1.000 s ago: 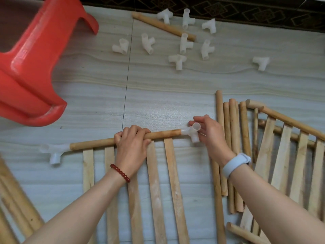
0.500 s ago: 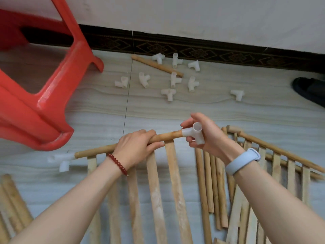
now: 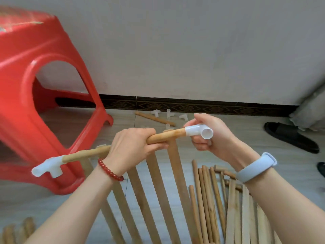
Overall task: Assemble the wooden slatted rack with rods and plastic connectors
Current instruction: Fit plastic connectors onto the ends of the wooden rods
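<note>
rod [image 3: 163, 137]: bare matt wood
connector [image 3: 199, 131]: smooth translucent white plastic
stool [image 3: 35, 81]: glossy red plastic
floor [image 3: 219, 152]: smooth grained tile

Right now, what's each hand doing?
Left hand: closed, gripping the rod.
Right hand: closed, holding the connector on the rod's end.

no readable text, labels, brands or numbers anywhere, only a geometric pattern on the dark baseboard [image 3: 184, 105]
</note>
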`<move>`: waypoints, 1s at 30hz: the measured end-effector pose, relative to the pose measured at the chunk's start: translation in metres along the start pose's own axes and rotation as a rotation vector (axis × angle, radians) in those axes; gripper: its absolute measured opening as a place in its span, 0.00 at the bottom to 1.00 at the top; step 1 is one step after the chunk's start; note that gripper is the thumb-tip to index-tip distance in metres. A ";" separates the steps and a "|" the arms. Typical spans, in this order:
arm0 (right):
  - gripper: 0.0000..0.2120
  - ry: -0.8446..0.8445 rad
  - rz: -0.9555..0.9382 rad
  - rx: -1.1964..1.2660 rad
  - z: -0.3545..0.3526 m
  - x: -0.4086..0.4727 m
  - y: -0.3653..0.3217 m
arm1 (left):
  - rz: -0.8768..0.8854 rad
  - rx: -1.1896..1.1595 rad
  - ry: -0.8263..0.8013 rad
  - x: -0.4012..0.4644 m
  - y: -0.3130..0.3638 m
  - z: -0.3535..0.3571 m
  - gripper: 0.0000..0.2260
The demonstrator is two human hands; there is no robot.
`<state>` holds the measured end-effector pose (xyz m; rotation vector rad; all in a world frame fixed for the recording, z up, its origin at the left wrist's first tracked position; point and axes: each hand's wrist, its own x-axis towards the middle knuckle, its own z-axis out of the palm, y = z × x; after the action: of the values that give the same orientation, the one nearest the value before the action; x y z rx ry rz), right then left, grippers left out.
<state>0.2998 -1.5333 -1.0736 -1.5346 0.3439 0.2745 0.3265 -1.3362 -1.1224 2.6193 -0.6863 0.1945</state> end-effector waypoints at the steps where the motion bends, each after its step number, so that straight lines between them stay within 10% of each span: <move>1: 0.19 0.023 -0.065 -0.025 0.005 -0.004 -0.012 | -0.021 -0.022 0.042 0.002 0.002 -0.010 0.22; 13: 0.15 -0.039 -0.214 -0.336 0.052 -0.033 -0.050 | -0.209 -0.297 0.178 -0.034 0.002 -0.034 0.28; 18: 0.16 -0.039 -0.035 -0.683 0.061 -0.034 -0.046 | -0.254 -0.491 0.034 -0.055 0.001 -0.015 0.16; 30: 0.14 0.027 0.156 -0.405 0.066 -0.004 -0.009 | -0.315 -0.317 -0.075 -0.057 -0.014 0.006 0.14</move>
<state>0.3028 -1.4674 -1.0635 -1.9140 0.4499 0.4676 0.2841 -1.3027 -1.1464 2.3934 -0.2902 -0.1005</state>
